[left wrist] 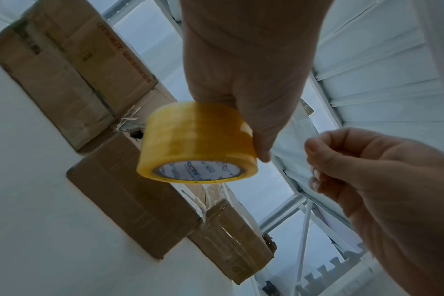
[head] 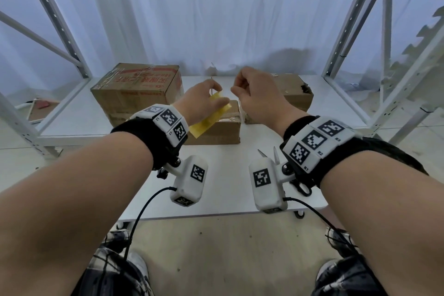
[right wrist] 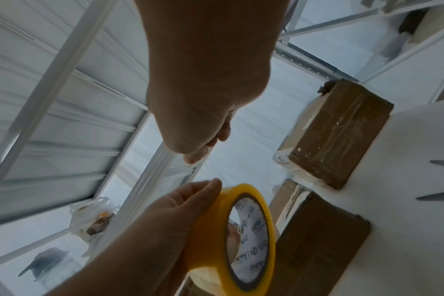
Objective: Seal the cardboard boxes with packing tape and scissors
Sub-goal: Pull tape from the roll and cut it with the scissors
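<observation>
White table bears cardboard boxes; above them, left hand grips a yellow tape roll, right hand beside it with fingers curled, pinching; core print unreadable.

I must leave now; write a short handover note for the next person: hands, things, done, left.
Left hand: holds the yellow tape roll in the air above the boxes.
Right hand: fingers pinched beside the roll, seemingly on the clear tape end; the strip itself is hard to see.
Scissors: lying on the white table, blades open, near the right wrist.
Boxes: small front box, large box on the left, third box on the right.
Done: all three carry some clear tape; whether fully sealed cannot be told.
Left: pull out a strip, stick it on a seam, cut with scissors.
</observation>
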Action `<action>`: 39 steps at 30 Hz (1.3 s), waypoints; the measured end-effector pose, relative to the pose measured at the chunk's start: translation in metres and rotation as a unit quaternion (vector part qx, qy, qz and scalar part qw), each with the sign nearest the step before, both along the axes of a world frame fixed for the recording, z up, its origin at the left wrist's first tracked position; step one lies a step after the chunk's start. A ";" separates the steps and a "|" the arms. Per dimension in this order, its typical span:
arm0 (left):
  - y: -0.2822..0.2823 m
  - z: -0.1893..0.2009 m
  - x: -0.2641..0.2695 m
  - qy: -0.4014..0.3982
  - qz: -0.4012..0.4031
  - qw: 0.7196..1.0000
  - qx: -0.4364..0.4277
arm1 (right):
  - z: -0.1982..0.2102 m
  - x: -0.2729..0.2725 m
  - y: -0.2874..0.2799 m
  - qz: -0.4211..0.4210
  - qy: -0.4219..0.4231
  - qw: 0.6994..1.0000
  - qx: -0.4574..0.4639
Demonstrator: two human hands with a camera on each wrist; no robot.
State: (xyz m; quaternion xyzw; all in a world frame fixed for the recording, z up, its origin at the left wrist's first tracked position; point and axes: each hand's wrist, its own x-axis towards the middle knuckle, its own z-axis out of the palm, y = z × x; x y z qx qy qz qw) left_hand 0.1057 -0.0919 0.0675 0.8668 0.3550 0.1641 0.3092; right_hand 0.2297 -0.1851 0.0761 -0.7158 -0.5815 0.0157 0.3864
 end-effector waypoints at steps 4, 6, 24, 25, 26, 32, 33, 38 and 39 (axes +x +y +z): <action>-0.003 0.002 -0.006 -0.047 -0.038 0.998 -0.011 | -0.001 0.010 -0.002 -0.053 0.041 0.997 0.024; -0.008 0.007 -0.009 -0.073 -0.063 0.994 -0.050 | -0.005 0.017 -0.003 -0.081 0.054 0.995 0.015; -0.007 -0.002 -0.007 -0.024 -0.065 0.995 -0.068 | -0.002 0.014 -0.004 -0.069 0.018 0.997 0.030; -0.007 -0.003 -0.008 -0.025 -0.072 0.994 -0.073 | -0.003 0.016 -0.005 -0.074 0.028 0.997 0.021; -0.007 -0.004 -0.010 -0.027 -0.081 0.993 -0.081 | -0.005 0.019 -0.005 -0.081 0.039 0.996 0.012; -0.014 0.000 -0.017 -0.028 -0.126 0.989 -0.075 | -0.014 0.030 -0.005 -0.102 0.082 0.991 -0.003; -0.015 0.000 -0.017 -0.026 -0.134 0.988 -0.079 | -0.015 0.030 -0.005 -0.105 0.082 0.991 -0.005; -0.014 -0.001 -0.017 -0.018 -0.150 0.982 -0.112 | -0.020 0.030 -0.004 -0.106 0.092 0.990 -0.005; -0.013 -0.001 -0.017 -0.018 -0.152 0.981 -0.120 | -0.021 0.030 -0.004 -0.105 0.094 0.990 -0.006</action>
